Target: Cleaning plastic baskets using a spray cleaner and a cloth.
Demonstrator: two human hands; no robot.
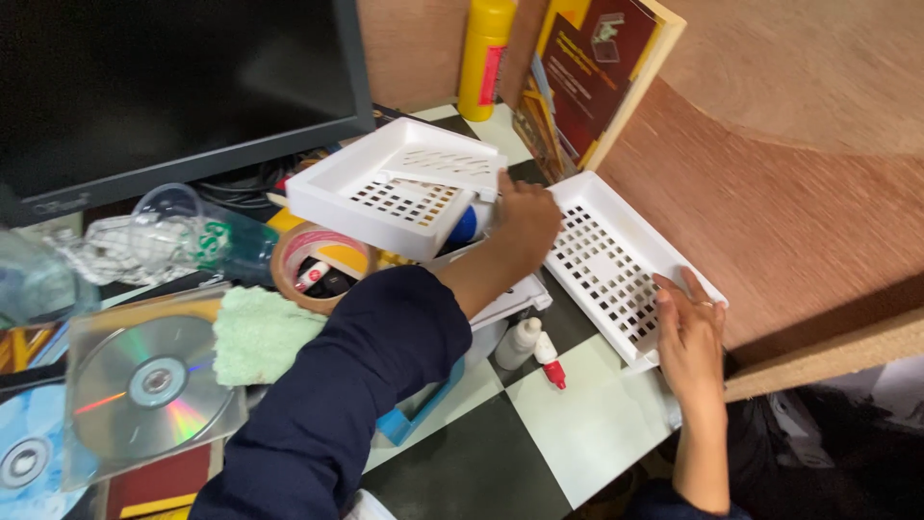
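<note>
My left hand (pixel 525 223), in a dark blue sleeve, grips the right rim of a white perforated tray (pixel 395 188) and holds it tilted above the desk clutter. My right hand (pixel 689 339) rests on the near corner of a second white perforated tray (pixel 616 262), which lies flat at the desk's right edge. Just below the lifted tray sit a roll of brown tape (pixel 294 255) with small items inside and a small white bottle with a red cap (pixel 549 358).
A dark monitor (pixel 173 87) fills the back left. A yellow bottle (pixel 484 58) and a leaning book (pixel 597 77) stand at the back. Discs in cases (pixel 144 385), a green cloth (pixel 260 332), a clear plastic cup (pixel 178 226) and a blue box (pixel 414 419) crowd the left.
</note>
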